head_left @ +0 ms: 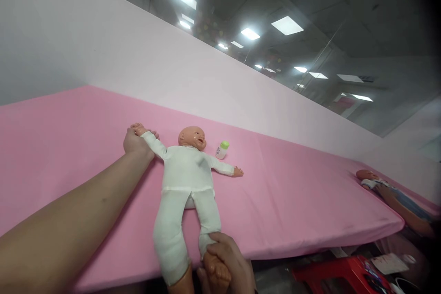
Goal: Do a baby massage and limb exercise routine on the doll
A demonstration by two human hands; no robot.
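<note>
A baby doll (188,170) in a white top and trousers lies on its back on the pink-covered table (282,211), arms spread. My left hand (138,142) is at the doll's raised arm on the left, its fingers behind and around the forearm and small hand. Down at the near edge, my right hand (229,257) wraps round the doll's ankle and bare foot on the right. The doll's other foot runs out of the bottom of the view. A small white bottle with a green cap (222,149) stands beside the doll's head.
A white wall (172,73) runs behind the table, with windows above it. At the far right another doll (370,177) lies near another person's arm (406,206). A red plastic stool (330,275) with items on it stands below the table's near edge.
</note>
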